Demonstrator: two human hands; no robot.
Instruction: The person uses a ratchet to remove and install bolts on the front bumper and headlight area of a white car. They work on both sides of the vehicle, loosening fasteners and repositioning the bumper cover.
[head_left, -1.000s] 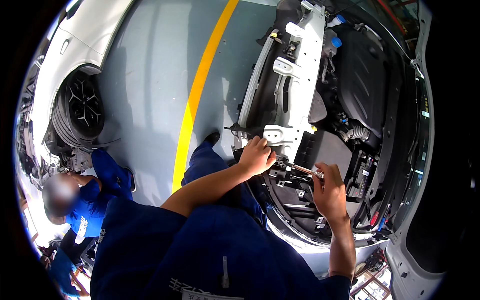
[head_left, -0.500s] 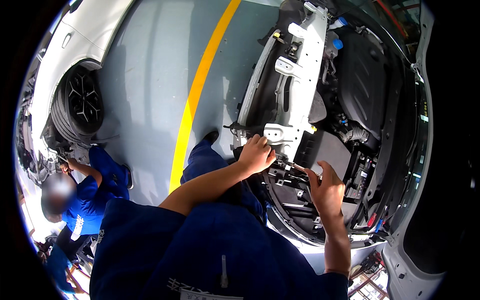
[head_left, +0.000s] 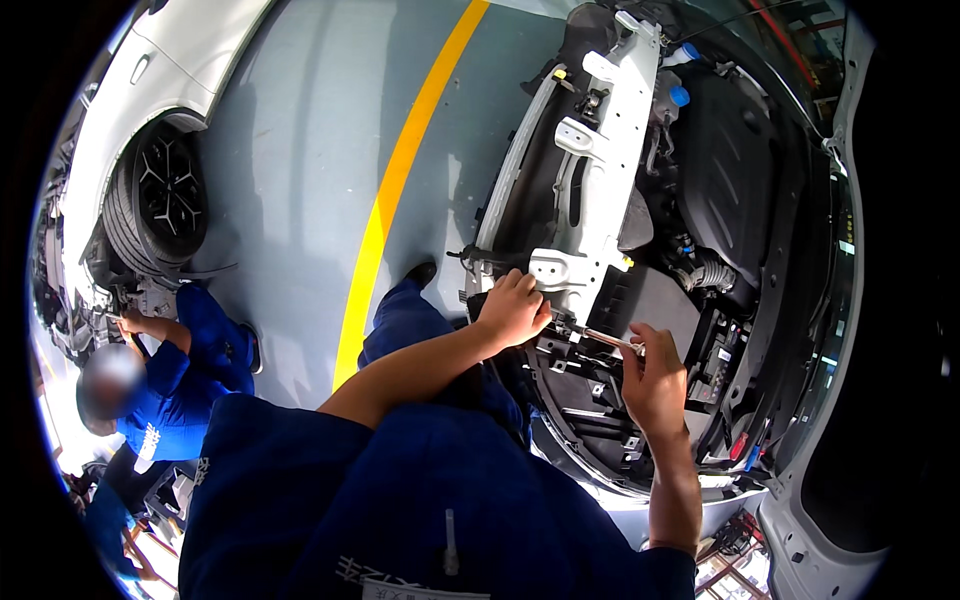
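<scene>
The fingers of our right hand (head_left: 657, 393) are curled around the near end of a slim metal tool (head_left: 608, 339), thumb on one side and forefinger on the other. The tool points away from that hand toward the near end of a white beam (head_left: 603, 205); its tip sits among small dark fittings, and we cannot tell exactly what it meets. Our left hand (head_left: 512, 310) is bent over at that same end of the beam, just beside a white bracket (head_left: 550, 268); its fingers are partly curled, and we cannot tell whether they grip anything.

Beyond the tool we see a dark box (head_left: 660, 305), then a ribbed hose (head_left: 712, 275) and a broad black cover (head_left: 735, 165). A blue cap (head_left: 680, 96) shows near the beam's far end. To our left, a yellow line (head_left: 390, 190) crosses the grey floor (head_left: 300, 150), and a co-worker (head_left: 175, 425) in blue crouches by a white car (head_left: 190, 60), near its wheel (head_left: 168, 190).
</scene>
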